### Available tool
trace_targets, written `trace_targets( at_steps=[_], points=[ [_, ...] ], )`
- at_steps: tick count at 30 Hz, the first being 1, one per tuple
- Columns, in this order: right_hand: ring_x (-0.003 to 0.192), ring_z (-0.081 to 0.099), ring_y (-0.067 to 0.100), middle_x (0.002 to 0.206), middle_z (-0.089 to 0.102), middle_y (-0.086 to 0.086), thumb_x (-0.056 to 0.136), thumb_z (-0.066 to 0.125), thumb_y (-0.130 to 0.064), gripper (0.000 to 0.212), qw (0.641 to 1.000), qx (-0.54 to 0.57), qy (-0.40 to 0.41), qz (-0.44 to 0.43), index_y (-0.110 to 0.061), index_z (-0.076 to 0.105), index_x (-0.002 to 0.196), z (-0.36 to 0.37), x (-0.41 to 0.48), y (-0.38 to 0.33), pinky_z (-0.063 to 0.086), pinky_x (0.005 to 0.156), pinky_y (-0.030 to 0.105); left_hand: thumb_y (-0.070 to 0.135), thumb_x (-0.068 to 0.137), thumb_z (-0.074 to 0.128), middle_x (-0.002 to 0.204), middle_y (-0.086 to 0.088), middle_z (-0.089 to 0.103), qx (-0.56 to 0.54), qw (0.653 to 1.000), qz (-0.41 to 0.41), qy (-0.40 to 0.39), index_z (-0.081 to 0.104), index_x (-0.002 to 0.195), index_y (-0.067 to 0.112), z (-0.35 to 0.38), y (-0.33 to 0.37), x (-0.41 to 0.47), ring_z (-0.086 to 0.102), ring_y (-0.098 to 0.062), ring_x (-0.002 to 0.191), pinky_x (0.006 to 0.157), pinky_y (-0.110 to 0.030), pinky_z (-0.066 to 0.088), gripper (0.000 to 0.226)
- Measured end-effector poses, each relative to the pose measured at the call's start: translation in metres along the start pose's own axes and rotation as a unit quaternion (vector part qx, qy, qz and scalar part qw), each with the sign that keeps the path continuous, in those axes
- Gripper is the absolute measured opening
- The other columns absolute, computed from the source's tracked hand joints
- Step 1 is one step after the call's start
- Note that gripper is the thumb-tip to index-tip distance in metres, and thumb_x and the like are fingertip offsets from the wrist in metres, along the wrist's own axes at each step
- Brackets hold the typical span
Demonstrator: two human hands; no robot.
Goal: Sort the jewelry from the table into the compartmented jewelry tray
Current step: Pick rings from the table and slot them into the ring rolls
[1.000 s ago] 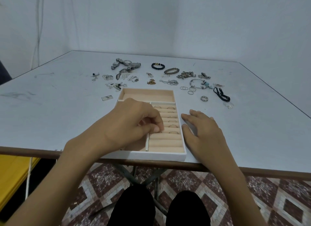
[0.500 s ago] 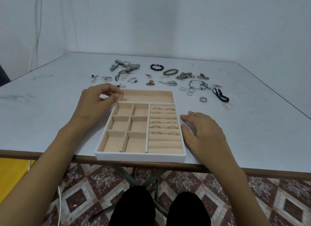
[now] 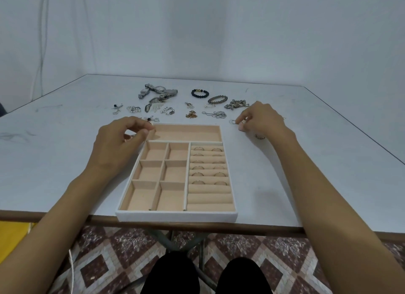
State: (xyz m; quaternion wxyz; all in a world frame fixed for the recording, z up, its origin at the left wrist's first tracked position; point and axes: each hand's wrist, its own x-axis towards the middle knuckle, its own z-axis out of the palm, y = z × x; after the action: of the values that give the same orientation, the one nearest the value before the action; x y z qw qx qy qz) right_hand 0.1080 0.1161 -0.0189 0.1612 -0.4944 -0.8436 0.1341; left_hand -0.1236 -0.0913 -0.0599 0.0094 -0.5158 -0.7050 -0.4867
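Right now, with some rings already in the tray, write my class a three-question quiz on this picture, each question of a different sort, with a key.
1. True or false: the six square compartments of the tray hold earrings.
2. Where in the tray do the rings sit? A) the long far compartment B) the padded rolls on the right C) the square compartments
3. Which hand reaches the loose rings on the table, right of the tray?
Key: 1 false, nothing shows in them. 2 B. 3 the right hand.
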Motion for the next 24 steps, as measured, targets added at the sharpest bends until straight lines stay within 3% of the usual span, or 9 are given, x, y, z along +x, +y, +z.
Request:
trace_targets(
  at_steps=[3, 11, 15, 21, 24],
  points=[
    [0.093, 0.062, 0.02, 0.096, 0.065, -0.001, 0.076, 0.073, -0.016, 0.019, 1.0, 0.009, 0.016, 0.0, -0.025, 0.076, 0.093, 0.003, 0.005, 0.005, 0.048, 0.074, 0.031, 0.028, 0.082, 0.055, 0.091, 0.013, 0.069, 0.002, 1.0, -0.004, 0.001, 0.069, 0.086, 0.034, 0.005, 0.009, 0.005, 0.061, -0.009, 0.086, 0.078, -0.038, 0.05, 0.016],
    [0.07, 0.053, 0.01, 0.07, 0.054, -0.014, 0.075, 0.076, -0.017, 0.011, 0.998, 0.057, 0.019, -0.011, -0.022, 0.073, 0.085, 0.004, 0.007, 0.012, 0.036, 0.06, 0.024, 0.027, 0.089, 0.056, 0.092, 0.015, 0.064, 0.128, 0.971, 0.12, -0.164, 0.067, 0.1, 0.029, 0.06, 0.08, 0.075, 0.06, -0.011, 0.09, 0.083, -0.035, 0.048, 0.016],
    [0.062, 0.049, 0.006, 0.067, 0.056, -0.011, 0.073, 0.077, -0.016, 0.01, 0.994, 0.098, 0.046, -0.019, -0.021, 0.072, 0.079, 0.002, 0.006, 0.015, 0.032, 0.054, 0.024, 0.028, 0.092, 0.05, 0.116, 0.007, 0.061, 0.248, 0.929, 0.118, -0.247, 0.064, 0.11, 0.031, 0.107, 0.104, 0.095, 0.055, -0.017, 0.108, 0.083, -0.031, 0.039, 0.022],
    [0.068, 0.054, 0.013, 0.072, 0.061, -0.005, 0.074, 0.076, -0.019, 0.008, 0.984, 0.143, 0.107, -0.018, -0.021, 0.073, 0.081, 0.0, 0.006, 0.017, 0.03, 0.052, 0.023, 0.027, 0.095, 0.049, 0.129, -0.002, 0.051, 0.309, 0.905, 0.106, -0.272, 0.056, 0.126, 0.026, 0.156, 0.099, 0.096, 0.05, -0.026, 0.12, 0.08, -0.032, 0.035, 0.032],
    [0.064, 0.053, 0.01, 0.075, 0.063, -0.003, 0.075, 0.076, -0.019, 0.008, 0.984, 0.144, 0.103, -0.017, -0.021, 0.073, 0.082, 0.0, 0.005, 0.016, 0.03, 0.052, 0.023, 0.025, 0.094, 0.05, 0.124, -0.004, 0.055, 0.313, 0.909, 0.102, -0.256, 0.061, 0.121, 0.025, 0.161, 0.099, 0.096, 0.053, -0.028, 0.115, 0.077, -0.032, 0.036, 0.029]
  ],
)
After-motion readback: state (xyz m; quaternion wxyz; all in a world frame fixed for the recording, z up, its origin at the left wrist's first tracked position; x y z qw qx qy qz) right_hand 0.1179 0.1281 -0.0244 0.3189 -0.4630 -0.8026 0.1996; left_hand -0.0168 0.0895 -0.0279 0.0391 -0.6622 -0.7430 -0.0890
